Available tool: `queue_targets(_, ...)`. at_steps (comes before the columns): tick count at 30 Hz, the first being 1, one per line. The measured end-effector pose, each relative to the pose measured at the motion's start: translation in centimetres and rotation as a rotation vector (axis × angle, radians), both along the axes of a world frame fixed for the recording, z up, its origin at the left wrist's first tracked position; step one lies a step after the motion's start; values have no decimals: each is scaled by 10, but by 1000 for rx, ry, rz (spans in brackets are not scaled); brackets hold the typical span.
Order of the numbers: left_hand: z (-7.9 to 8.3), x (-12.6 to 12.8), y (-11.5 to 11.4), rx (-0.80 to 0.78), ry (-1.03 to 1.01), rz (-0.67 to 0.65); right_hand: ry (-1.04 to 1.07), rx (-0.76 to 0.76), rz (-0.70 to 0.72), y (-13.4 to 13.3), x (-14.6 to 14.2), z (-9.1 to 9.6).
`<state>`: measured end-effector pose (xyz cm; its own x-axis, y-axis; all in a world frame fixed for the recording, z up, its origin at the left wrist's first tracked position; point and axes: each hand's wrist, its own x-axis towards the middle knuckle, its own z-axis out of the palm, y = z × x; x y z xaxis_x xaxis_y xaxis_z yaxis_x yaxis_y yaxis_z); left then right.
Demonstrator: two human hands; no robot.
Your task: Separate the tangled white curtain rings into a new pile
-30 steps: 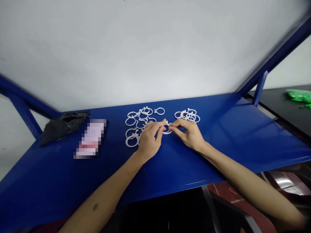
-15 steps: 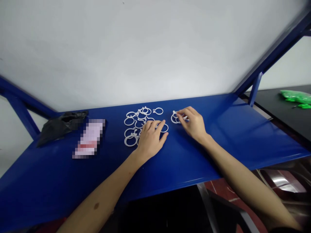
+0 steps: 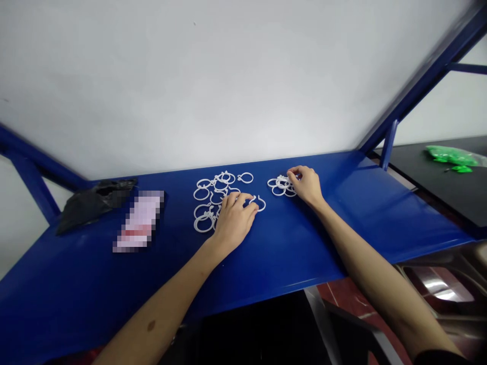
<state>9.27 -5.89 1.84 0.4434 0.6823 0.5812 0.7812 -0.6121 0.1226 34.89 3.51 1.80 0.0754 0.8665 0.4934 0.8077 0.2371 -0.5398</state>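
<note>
My left hand (image 3: 234,219) rests low over a loose pile of thin white rings (image 3: 201,194), its fingers curled and the thumb drawn in towards the index finger. An open white ring (image 3: 262,205) with a gap at its top sits at those fingertips. The palm hides part of the pile. To the right, my right hand (image 3: 306,185) pinches thumb and index finger together over a smaller cluster of white rings (image 3: 278,191). A bit of white ring shows between those fingers. Several rings carry a small knob or eyelet.
A crumpled black plastic bag (image 3: 91,203) and a blurred pinkish packet (image 3: 142,218) lie left on the blue table (image 3: 289,248). Blue braces (image 3: 388,144) rise at both ends, before a white wall. Further right, a bag of green pieces (image 3: 452,156) lies on a black surface.
My right hand has shifted slightly right, uncovering more of the right cluster. My left fingers have drawn together, and the ring beside them now shows a gap at its top.
</note>
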Motion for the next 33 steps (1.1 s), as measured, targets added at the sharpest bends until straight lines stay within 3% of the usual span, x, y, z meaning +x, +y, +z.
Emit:
queue_targets(9, 7, 0, 0, 64, -108, 27, -33, 147, 97, -25, -14, 17)
queue_targets(15, 11, 2, -3, 148, -185, 39, 207, -125, 463, -57, -46, 15)
queue_targets(18, 11, 3, -5, 160, -196, 13, 374, -195, 551, -66, -61, 12)
queue_targets(26, 11, 0, 3, -80, -511, 54, 495, -206, 550, -73, -67, 14)
queue_targets(29, 10, 0, 4, -180, -550, 18, 468, -190, 561, -74, -67, 10)
queue_targets(33, 6, 3, 1, -174, -544, 14, 456, -164, 566, -76, -69, 10)
